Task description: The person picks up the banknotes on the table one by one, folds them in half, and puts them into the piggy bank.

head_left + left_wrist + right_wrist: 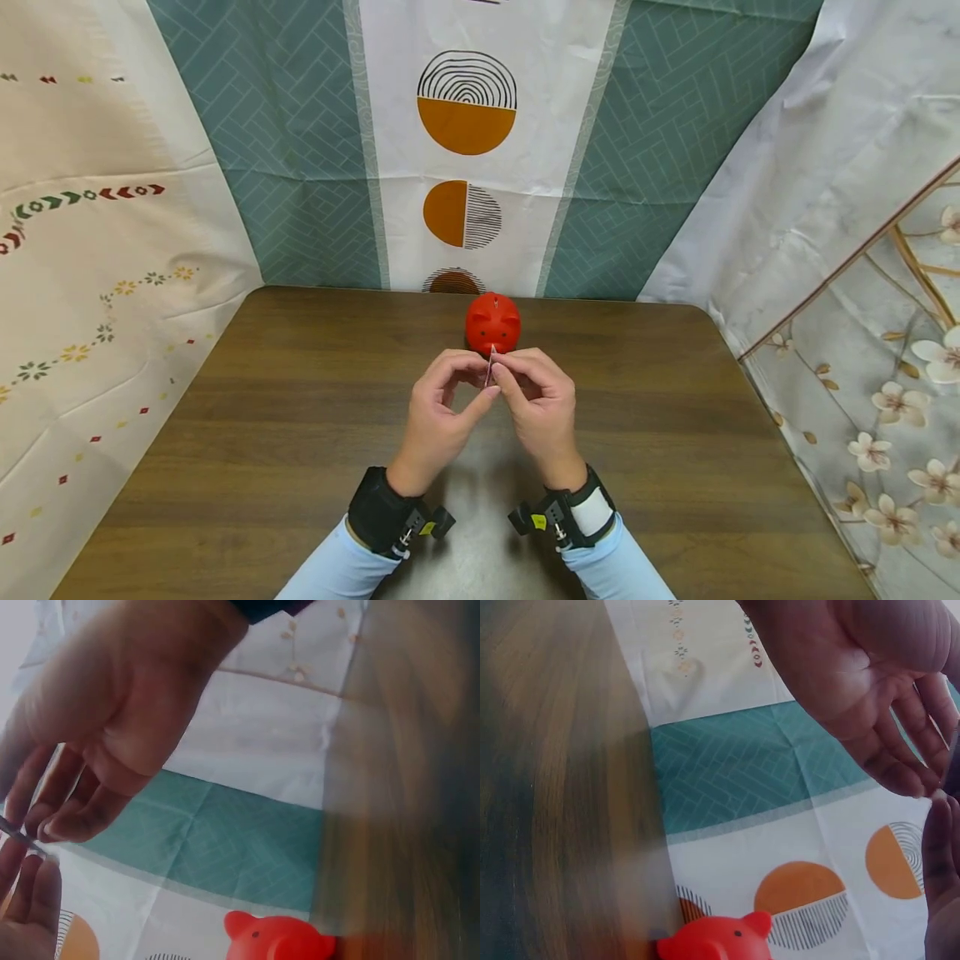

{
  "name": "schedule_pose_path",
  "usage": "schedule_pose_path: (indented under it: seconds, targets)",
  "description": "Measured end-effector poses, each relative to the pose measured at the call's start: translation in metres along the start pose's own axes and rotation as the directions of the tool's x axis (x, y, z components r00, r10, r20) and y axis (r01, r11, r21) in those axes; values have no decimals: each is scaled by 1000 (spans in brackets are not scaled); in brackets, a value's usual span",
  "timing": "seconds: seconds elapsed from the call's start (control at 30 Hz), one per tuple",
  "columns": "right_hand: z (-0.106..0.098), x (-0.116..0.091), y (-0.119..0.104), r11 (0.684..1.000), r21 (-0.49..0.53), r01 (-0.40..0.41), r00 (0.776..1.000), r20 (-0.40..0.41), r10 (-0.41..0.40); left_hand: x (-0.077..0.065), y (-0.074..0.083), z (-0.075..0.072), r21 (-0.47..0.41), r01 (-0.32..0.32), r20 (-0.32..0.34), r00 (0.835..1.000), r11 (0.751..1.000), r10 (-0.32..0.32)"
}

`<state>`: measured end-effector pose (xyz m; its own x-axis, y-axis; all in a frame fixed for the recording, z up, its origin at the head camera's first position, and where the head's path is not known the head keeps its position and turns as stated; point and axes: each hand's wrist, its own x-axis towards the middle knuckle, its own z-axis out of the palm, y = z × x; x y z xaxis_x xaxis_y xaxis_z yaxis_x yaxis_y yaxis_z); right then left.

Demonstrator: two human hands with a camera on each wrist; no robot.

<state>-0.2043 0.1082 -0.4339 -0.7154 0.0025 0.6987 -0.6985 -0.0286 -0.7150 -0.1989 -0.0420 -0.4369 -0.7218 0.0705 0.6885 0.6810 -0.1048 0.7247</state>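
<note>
Between my two hands, in the head view, is a thin flat piece [490, 371] seen nearly edge-on, with a pinkish tint and a pale tip. Its faces are hidden, so I cannot tell what it is. My left hand [441, 408] pinches it from the left with thumb and fingertips. From the other side my right hand [543, 404] pinches it too, and the fingertips of both hands meet around it. Just beyond them stands a red piggy bank [493, 322] with a slot on top, facing me. In the left wrist view the piece [24, 838] shows as a dark thin strip.
The brown wooden table [300, 433] spreads out around the hands. Behind its far edge hangs a teal and white cloth [315, 167] with orange circles. Pale patterned cloths hang at the left and right sides. Each wrist wears a black strap with a small camera.
</note>
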Motion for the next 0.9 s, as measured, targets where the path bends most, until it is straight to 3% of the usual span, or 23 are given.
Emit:
schedule_pose_path:
  seconds: [0.1, 0.23, 0.43, 0.57, 0.67, 0.73, 0.9]
  targets:
    - [-2, 0, 3, 999, 38, 0, 998, 57, -2, 0, -2, -2, 78, -63, -7, 998, 995, 63]
    - [-5, 0, 4, 996, 89, -16, 994, 112, 6, 2, -3, -5, 120, -122, 17, 993, 985, 121]
    - [-9, 3, 0, 990, 123, -62, 987, 157, 42, 4, 0, -11, 116, -140, 44, 990, 983, 136]
    - [-12, 4, -3, 991, 68, -115, 980, 174, 102, 5, 0, -12, 158, -100, -43, 993, 982, 108]
    - [-14, 5, -4, 989, 3, -150, 973, 175, 147, 5, 0, -13, 173, -32, -111, 992, 984, 52]
    - [-15, 6, -4, 987, -27, -157, 972, 175, 160, 5, 0, -13, 149, 28, -108, 994, 988, -12]
    - [-18, 6, -4, 988, -2, -156, 969, 193, 154, 3, 2, -14, 113, 136, -19, 991, 984, -134]
